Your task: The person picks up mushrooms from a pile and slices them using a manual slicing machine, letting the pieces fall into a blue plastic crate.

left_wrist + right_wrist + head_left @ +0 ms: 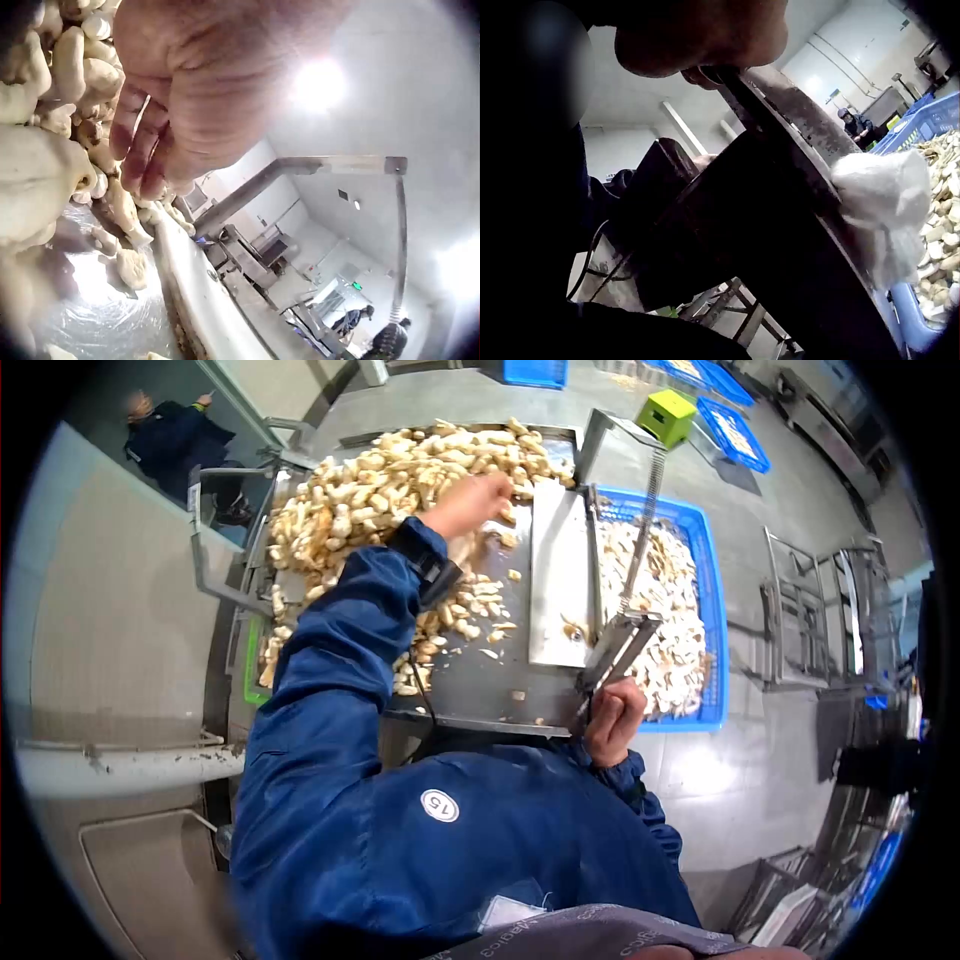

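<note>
My left hand (472, 505) reaches over a heap of pale, stubby mushroom-like pieces (370, 485) on a metal worktop (505, 690). In the left wrist view its fingers (142, 142) hang loosely bent, slightly parted, with the tips right at some pieces; the thumb is hidden. My right hand (612, 722) grips the near end of a metal cutter lever (625, 640), beside the worktop's front right corner. A long spring (645, 525) rises from the lever to an upright frame. Beside the lever lies a pale flat plate (558, 580), with a small scrap on it.
A blue crate (715, 630) full of pale cut slices stands right of the cutter. White wrapping (885, 202) bulges beside the lever. Metal racks (800, 600) stand farther right, with a green stool (666, 416) behind. Another person (185, 445) is at the far left.
</note>
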Demonstrator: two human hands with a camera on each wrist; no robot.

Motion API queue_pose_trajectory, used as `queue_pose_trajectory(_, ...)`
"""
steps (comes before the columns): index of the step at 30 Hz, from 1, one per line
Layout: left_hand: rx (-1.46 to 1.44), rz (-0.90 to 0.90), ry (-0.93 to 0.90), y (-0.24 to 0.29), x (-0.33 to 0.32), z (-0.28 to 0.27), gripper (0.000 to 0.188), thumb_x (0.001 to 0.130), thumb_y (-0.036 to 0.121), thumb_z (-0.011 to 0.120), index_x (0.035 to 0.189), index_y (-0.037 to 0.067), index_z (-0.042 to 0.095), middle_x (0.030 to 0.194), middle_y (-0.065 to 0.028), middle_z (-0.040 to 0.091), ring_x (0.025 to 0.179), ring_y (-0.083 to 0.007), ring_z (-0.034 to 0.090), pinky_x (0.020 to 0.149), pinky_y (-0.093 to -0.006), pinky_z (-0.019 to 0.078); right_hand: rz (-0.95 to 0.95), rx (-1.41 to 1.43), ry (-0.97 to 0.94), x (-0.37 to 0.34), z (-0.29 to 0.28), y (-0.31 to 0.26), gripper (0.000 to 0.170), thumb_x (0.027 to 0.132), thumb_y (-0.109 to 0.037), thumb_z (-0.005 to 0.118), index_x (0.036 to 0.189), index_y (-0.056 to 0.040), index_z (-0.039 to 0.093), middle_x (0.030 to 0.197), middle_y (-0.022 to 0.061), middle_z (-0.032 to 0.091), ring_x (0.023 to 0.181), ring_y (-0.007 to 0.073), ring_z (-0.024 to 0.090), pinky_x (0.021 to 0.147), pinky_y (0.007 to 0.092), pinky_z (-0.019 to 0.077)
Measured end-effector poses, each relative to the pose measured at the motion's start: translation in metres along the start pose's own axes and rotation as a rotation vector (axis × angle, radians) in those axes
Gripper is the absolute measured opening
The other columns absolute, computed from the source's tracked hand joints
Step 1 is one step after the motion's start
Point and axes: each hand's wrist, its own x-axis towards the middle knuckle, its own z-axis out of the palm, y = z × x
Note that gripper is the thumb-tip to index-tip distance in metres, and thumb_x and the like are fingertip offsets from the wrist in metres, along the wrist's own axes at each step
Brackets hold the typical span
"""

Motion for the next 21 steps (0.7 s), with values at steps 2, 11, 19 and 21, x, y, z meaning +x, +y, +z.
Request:
queue_pose_trajectory(2,0.028,0.001,0.127,-0.002,0.013,-0.008,0.01,0.089,0.013,0.062,0.097,0.007,0.064,0.088,-0.013,0.068,0.08,-0.0287,0.065,0.071,-0.0395,0.0502,-0.016,-0.009,-0.011,0.001,-0.002,0.001,0.013,0.1,-0.013,0.045,0.095,-0.0013,0.05,0.072,0.0083,0.05,0.063,0.0168,0.047,0.059,0.0291,0.039)
queue_pose_trajectory(11,0.423,-0.128,0.166,0.002,0.077,0.046,0.025,0.083,0.017,0.062,0.109,0.018,0.065,0.106,-0.0143,0.059,0.094,-0.0341,0.064,0.078,-0.0466,0.0517,-0.1,-0.108,-0.053,0.007,-0.001,-0.002,0.01,0.101,-0.013,0.042,0.099,-0.004,0.046,0.07,0.0044,0.044,0.057,0.0124,0.041,0.051,0.0262,0.0333)
queue_pose_trajectory(19,0.035,0.017,0.348,0.005,0.028,0.029,0.034,0.077,0.019,0.069,0.103,-0.001,0.063,0.099,-0.0214,0.066,0.087,-0.0334,0.066,0.08,-0.041,0.0537,-0.031,-0.036,-0.011,0.002,-0.002,-0.001,0.01,0.099,-0.011,0.046,0.098,-0.0024,0.051,0.07,0.0091,0.05,0.061,0.0202,0.049,0.058,0.0319,0.0403)
queue_pose_trajectory(21,-0.717,-0.285,0.189,0.039,0.005,0.027,0.034,0.079,0.016,0.07,0.107,-0.002,0.064,0.095,-0.0166,0.068,0.081,-0.0232,0.067,0.074,-0.0341,0.0551,-0.077,-0.035,-0.019,-0.001,-0.003,0.006,0.008,0.098,-0.008,0.046,0.102,-0.0023,0.051,0.071,0.0092,0.051,0.062,0.0197,0.049,0.058,0.0311,0.0401)
